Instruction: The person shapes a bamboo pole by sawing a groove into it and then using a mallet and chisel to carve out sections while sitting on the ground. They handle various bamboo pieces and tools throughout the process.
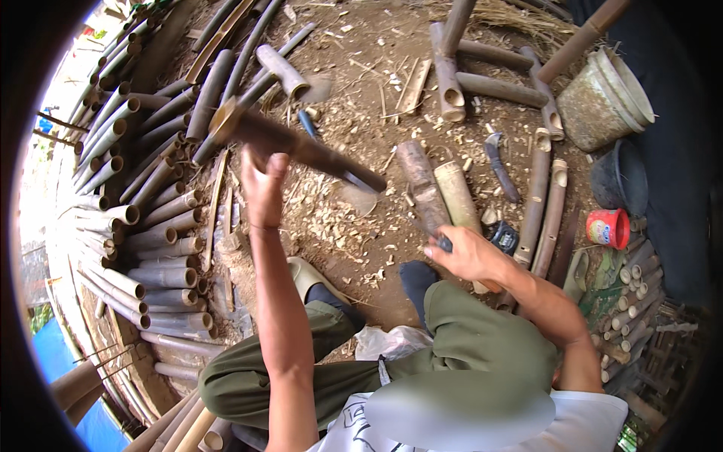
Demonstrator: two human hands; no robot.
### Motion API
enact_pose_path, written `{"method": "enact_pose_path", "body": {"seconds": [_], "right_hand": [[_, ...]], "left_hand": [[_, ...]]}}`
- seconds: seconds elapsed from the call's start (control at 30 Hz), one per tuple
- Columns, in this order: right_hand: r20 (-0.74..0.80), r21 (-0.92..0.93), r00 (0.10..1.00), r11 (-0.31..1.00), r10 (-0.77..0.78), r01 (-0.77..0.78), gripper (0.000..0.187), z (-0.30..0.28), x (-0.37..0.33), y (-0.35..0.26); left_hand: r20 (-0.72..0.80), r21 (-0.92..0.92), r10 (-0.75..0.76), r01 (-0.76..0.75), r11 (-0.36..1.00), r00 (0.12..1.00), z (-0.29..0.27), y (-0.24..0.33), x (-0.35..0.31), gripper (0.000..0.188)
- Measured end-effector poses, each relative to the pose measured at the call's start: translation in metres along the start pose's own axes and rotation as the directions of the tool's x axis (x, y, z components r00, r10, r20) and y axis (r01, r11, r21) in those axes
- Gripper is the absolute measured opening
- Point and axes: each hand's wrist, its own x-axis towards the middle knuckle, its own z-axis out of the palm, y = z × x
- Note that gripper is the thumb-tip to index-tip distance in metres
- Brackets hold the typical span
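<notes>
While left-hand fingers (pixel 265 175) wrap it, bamboo pole (pixel 301 147) crosses above.

brown bamboo pole (pixel 301 147); olive-green trousers (pixel 482 339); red cup (pixel 608 228); black bucket (pixel 619 179)

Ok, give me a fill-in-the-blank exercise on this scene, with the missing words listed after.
1. The left hand grips a length of ____.
2. The right hand holds a tool by its dark handle, down near the ____ knee.
3. The small cup on the right of the picture is ____ in colour.
4. The stacked poles lie on the person's ____ side.

Missing words: bamboo; right; red; left
</notes>
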Motion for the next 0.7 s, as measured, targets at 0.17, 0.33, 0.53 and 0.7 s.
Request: {"method": "enact_pose_path", "body": {"seconds": [0.17, 0.33, 0.53, 0.7], "right_hand": [[0.308, 0.043, 0.951, 0.999, -0.031, 0.019, 0.039, 0.019, 0.028, -0.03], [0.289, 0.052, 0.955, 0.997, -0.063, 0.05, 0.033, 0.086, 0.095, 0.011], [0.248, 0.117, 0.957, 0.985, -0.152, 0.127, 0.024, 0.143, 0.148, 0.03], [0.158, 0.108, 0.958, 0.968, -0.241, 0.226, 0.023, 0.171, 0.17, 0.041]], "left_hand": [[0.147, -0.499, 0.027, 0.051, 0.865, 0.989, -0.061, -0.003, -0.004, 0.072], [-0.154, -0.437, -0.16, 0.078, 0.896, 0.975, -0.102, -0.066, -0.018, 0.045], [-0.376, -0.535, -0.303, 0.062, 0.842, 0.875, -0.161, -0.107, -0.011, 0.04], [-0.479, -0.551, -0.394, 0.08, 0.83, 0.785, -0.177, -0.122, -0.008, 0.042]]}}
